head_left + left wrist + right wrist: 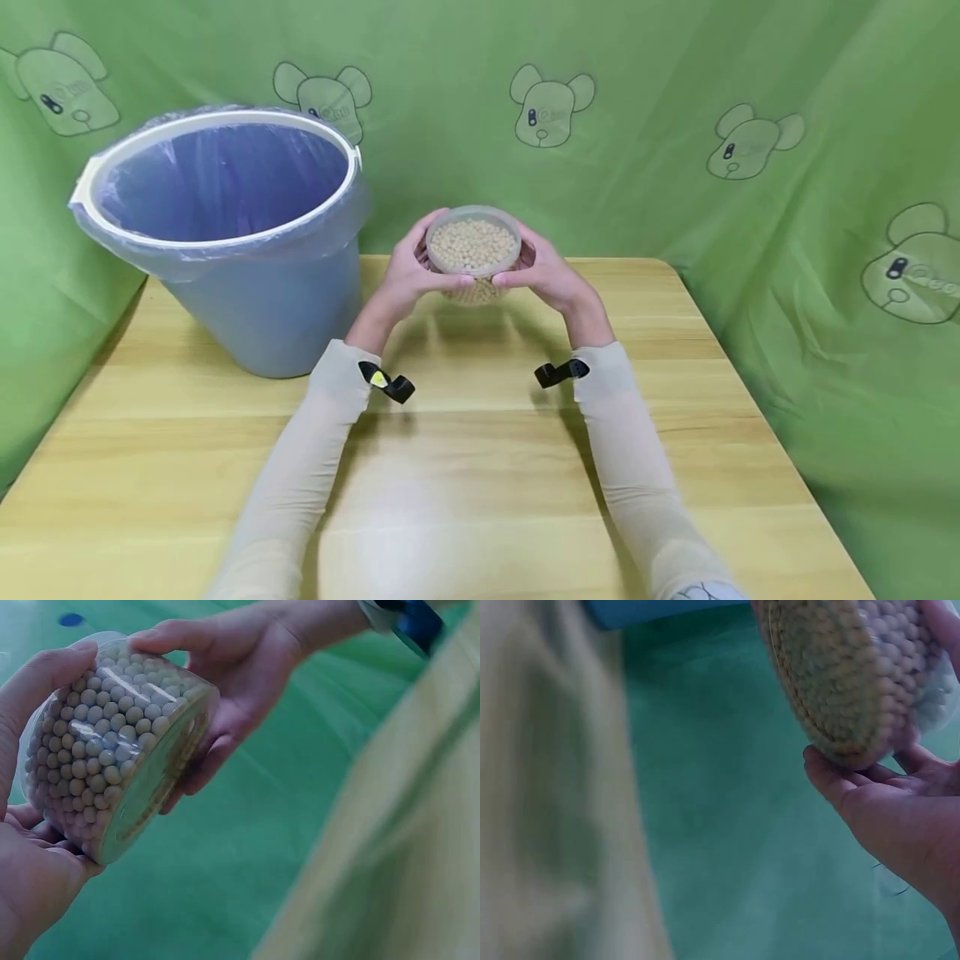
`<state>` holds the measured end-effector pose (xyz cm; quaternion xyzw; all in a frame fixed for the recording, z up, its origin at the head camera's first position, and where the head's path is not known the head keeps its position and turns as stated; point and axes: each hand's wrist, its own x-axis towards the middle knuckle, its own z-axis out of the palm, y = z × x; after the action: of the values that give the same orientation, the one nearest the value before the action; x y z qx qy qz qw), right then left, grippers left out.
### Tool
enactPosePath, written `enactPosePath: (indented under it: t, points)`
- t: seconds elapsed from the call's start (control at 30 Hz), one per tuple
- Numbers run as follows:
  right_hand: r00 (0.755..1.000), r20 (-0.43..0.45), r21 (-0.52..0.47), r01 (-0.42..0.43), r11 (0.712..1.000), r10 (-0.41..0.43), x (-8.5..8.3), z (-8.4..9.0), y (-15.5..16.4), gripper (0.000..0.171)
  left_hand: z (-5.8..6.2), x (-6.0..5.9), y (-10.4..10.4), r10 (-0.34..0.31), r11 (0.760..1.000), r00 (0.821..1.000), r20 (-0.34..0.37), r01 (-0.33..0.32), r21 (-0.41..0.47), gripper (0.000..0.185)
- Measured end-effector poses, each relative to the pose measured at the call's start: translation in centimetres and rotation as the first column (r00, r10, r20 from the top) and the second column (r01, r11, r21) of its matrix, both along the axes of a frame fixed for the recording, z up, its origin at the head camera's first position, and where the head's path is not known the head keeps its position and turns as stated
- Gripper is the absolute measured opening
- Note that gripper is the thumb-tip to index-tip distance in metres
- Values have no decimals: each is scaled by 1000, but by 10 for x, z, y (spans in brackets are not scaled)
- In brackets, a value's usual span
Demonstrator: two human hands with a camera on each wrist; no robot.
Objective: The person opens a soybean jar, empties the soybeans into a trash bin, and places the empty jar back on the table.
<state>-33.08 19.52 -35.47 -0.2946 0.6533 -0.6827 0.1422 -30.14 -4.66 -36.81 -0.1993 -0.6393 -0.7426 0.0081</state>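
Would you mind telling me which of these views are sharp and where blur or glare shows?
Head view: sharp, with soft glare on the pale wooden table. Left wrist view: the clear round tub of beige beans is crisp, the background blurred. Right wrist view: soft throughout, the tub and the right hand out of focus.

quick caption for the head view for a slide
Both hands, left hand and right hand, hold a clear tub of beans above a wooden table beside a lined blue bin.
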Motion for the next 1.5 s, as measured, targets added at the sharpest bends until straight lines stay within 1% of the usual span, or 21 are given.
enactPosePath:
  t: [0.07,0.2,0.27,0.4,0.5,0.6,0.8,0.93,1.03,1.13,1.33,1.4,1.5]
  points:
    - [1000,-16,-23,5,1000,-5,3,8,-5,102,6,0,-2,-16,998,1000,-14,17,53,102]
    - [998,-56,-12,32,999,-33,8,21,-16,107,12,-2,-3,-44,994,998,-39,48,101,102]
    - [995,-85,16,52,998,-51,10,24,-18,111,14,-2,-4,-52,993,998,-46,56,104,103]
    - [989,-131,43,77,996,-71,11,24,-20,117,16,-2,-4,-69,993,996,-61,75,94,104]
    - [985,-156,33,80,996,-74,11,24,-21,116,19,-2,-4,-83,994,993,-81,89,70,105]
    - [982,-175,13,76,997,-73,11,24,-23,114,22,1,-4,-90,995,991,-103,94,33,106]
    - [982,-177,21,69,997,-64,12,21,-24,119,26,6,-3,-46,995,988,-145,33,-90,114]
    - [979,-194,29,74,997,-67,13,18,-24,118,26,9,-1,-12,992,989,-145,-6,-123,118]
    - [971,-224,30,93,995,-84,13,17,-23,116,25,10,2,11,989,987,-160,-34,-141,119]
    - [964,-246,37,112,993,-99,15,17,-22,116,26,12,5,35,988,982,-185,-62,-143,119]
    - [971,-222,41,102,994,-90,18,17,-23,123,25,16,7,73,989,974,-216,-99,-108,115]
    - [967,-236,35,110,993,-98,18,17,-24,120,26,17,8,84,989,974,-210,-107,-99,114]
    - [953,-272,41,147,988,-131,18,16,-26,113,25,17,9,90,991,981,-175,-106,-85,114]
